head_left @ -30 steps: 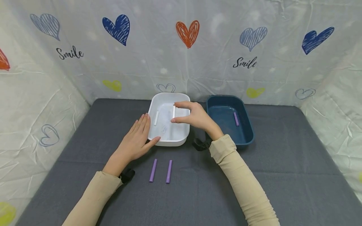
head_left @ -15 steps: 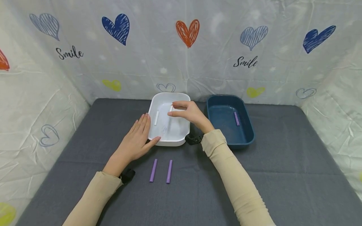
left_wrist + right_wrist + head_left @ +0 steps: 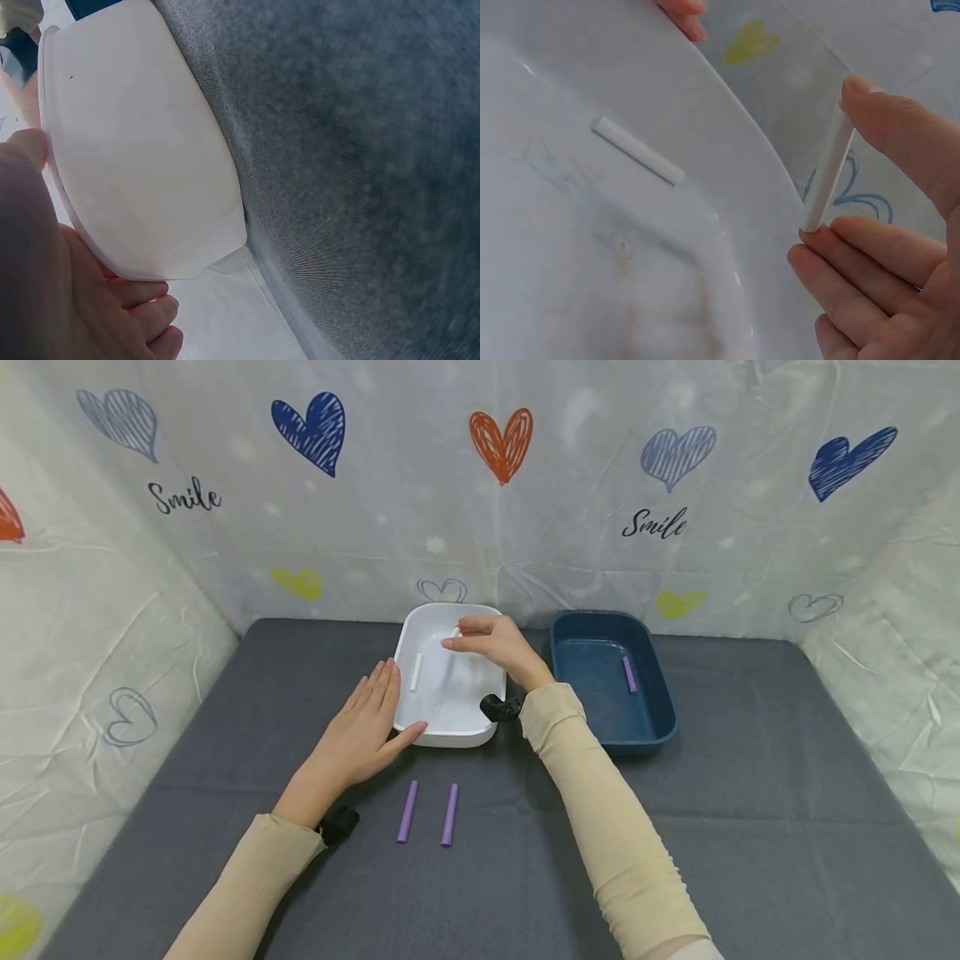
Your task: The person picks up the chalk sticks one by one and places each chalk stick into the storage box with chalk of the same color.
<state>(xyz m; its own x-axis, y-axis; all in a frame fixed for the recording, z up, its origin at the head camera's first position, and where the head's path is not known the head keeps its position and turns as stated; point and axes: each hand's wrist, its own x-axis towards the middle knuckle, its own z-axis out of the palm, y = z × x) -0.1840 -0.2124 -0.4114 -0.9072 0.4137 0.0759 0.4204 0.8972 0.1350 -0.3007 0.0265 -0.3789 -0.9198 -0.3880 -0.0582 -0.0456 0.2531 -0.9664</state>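
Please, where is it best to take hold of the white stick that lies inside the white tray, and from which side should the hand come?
Probably pinch the white stick at its middle, across its thin width, coming straight down from above. It lies flat on the floor of the white tray, whose walls block a sideways approach. The left hand rests on the tray's near-left side.

Two purple sticks point(image 3: 427, 812) side by side on the grey table point(image 3: 750, 827), near its front. Dark blue tray point(image 3: 660, 727) toward the back right, one purple stick point(image 3: 628, 675) inside. Behind and beside, a crumpled backdrop point(image 3: 225, 552) with hearts and "Smile".
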